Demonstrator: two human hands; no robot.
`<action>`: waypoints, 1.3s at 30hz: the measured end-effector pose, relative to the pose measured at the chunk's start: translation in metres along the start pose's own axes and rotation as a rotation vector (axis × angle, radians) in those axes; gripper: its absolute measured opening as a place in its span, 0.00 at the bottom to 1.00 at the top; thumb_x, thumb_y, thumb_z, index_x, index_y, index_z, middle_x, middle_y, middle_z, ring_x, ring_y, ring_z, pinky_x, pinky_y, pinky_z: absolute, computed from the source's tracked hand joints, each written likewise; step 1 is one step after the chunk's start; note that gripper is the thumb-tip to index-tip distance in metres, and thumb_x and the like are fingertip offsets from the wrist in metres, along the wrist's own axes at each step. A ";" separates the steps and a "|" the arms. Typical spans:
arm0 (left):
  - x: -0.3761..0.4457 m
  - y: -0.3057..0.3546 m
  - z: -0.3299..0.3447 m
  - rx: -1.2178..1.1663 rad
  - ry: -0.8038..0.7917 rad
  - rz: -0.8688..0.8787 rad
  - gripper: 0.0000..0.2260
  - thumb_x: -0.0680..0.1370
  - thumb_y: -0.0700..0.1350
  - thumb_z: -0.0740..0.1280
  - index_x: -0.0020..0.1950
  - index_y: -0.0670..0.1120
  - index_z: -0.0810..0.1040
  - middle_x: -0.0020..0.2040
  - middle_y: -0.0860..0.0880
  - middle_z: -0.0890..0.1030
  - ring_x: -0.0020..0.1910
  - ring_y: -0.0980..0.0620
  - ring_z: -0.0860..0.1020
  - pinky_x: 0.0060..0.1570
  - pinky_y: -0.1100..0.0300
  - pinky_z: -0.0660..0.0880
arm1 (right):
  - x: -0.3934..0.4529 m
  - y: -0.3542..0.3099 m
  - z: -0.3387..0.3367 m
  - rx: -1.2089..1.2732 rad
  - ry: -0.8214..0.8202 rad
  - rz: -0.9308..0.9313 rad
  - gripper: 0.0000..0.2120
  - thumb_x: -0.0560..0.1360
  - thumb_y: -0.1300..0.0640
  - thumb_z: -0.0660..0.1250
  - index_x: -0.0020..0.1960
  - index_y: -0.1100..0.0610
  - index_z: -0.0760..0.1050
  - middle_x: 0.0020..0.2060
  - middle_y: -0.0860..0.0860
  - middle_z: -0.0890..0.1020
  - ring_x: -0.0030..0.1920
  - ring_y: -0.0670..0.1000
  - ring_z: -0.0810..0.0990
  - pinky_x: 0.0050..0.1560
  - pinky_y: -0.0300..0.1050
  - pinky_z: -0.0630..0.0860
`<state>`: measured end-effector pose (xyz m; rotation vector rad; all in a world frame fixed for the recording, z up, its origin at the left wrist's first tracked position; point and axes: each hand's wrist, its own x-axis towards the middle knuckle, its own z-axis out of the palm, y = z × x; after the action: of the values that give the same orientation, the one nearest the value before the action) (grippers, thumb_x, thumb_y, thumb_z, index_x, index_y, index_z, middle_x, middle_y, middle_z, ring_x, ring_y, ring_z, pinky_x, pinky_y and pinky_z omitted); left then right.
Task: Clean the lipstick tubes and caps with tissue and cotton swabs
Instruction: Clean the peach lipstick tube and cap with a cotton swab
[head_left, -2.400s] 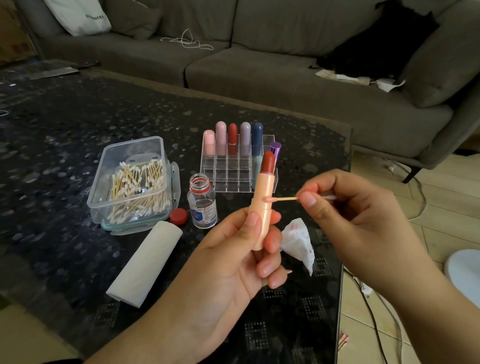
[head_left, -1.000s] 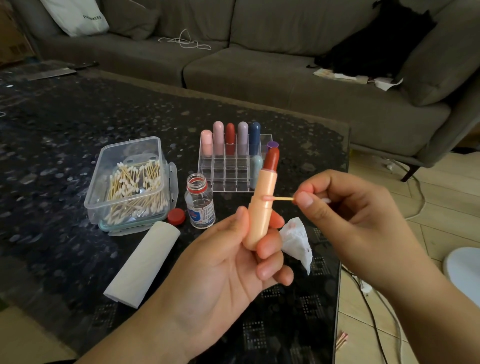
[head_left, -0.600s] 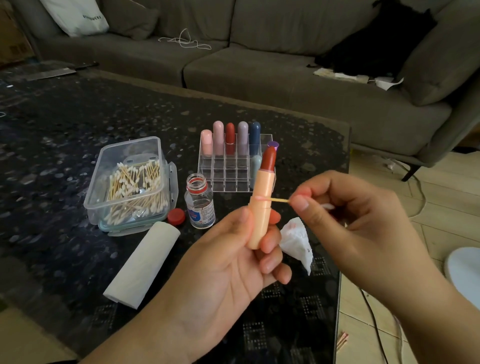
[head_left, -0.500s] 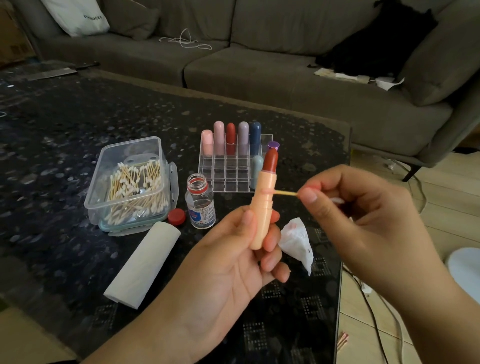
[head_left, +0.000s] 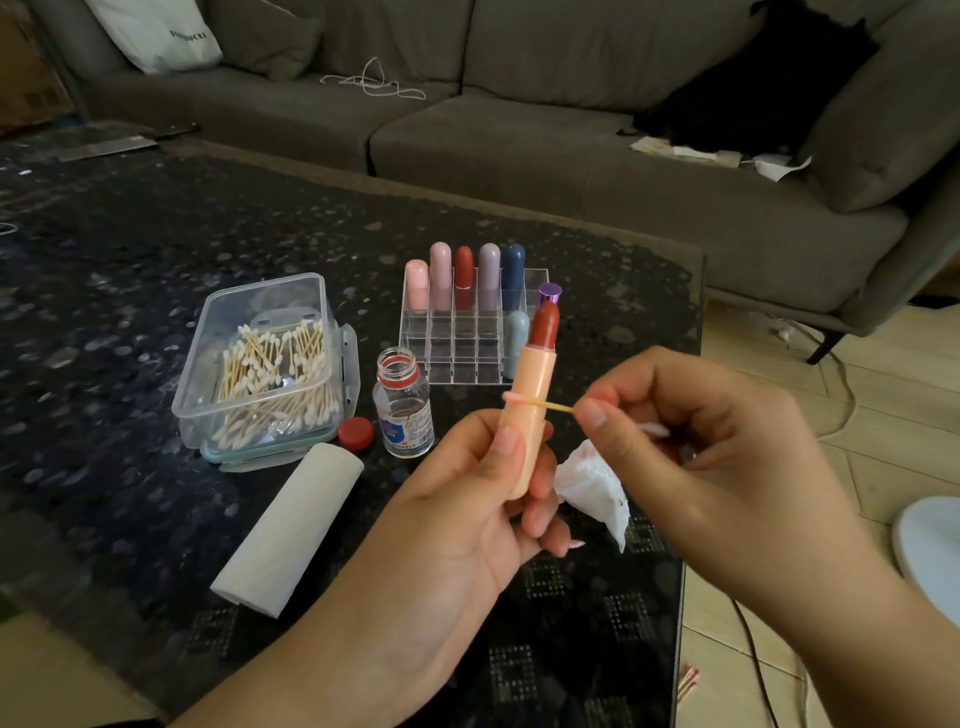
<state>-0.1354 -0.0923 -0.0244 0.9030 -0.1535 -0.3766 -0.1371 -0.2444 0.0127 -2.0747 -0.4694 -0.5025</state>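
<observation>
Swab on the tube, lipstick up and bare!
The left hand (head_left: 467, 499) gripped the peach lipstick tube (head_left: 527, 415) upright, thumb and fingers curled round it, red bullet out on top. The right hand (head_left: 691, 441) pinched a cotton swab (head_left: 550, 406), its pink-stained tip touching the tube's side. Behind the tube stood the clear organizer (head_left: 467, 353) with capped lipsticks; left of it, the open bottle (head_left: 403, 410) and swab box (head_left: 270, 364); just right, a crumpled tissue (head_left: 592, 483) on the worktop (head_left: 130, 270).

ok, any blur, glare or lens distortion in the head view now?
Head view: dim, soft daylight; pale reflections mottle the glossy dark table; wide-angle bend at the edges curves the sofa; lipstick tube and cotton swab fairly sharp, right hand slightly soft.
</observation>
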 end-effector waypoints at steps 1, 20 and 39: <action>0.000 -0.001 0.000 0.006 -0.001 0.000 0.09 0.69 0.49 0.66 0.42 0.46 0.82 0.33 0.48 0.73 0.29 0.53 0.70 0.33 0.60 0.73 | 0.000 0.000 -0.001 0.002 -0.002 0.000 0.06 0.72 0.49 0.64 0.38 0.49 0.75 0.28 0.51 0.76 0.25 0.49 0.70 0.25 0.30 0.65; 0.001 0.002 -0.015 -0.307 -0.293 -0.159 0.13 0.77 0.49 0.66 0.54 0.40 0.79 0.36 0.47 0.74 0.33 0.53 0.72 0.40 0.56 0.75 | 0.003 0.008 -0.008 0.213 -0.082 0.080 0.07 0.70 0.46 0.65 0.40 0.49 0.77 0.27 0.48 0.74 0.27 0.42 0.69 0.29 0.30 0.67; 0.001 0.004 -0.016 -0.280 -0.269 -0.125 0.13 0.75 0.49 0.69 0.52 0.41 0.79 0.35 0.47 0.74 0.32 0.53 0.71 0.39 0.57 0.75 | 0.002 0.008 -0.008 0.151 -0.090 0.054 0.06 0.70 0.46 0.66 0.42 0.47 0.78 0.32 0.53 0.78 0.30 0.52 0.73 0.30 0.38 0.70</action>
<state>-0.1290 -0.0790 -0.0311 0.5846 -0.2851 -0.6202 -0.1325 -0.2546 0.0119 -1.9645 -0.4874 -0.3330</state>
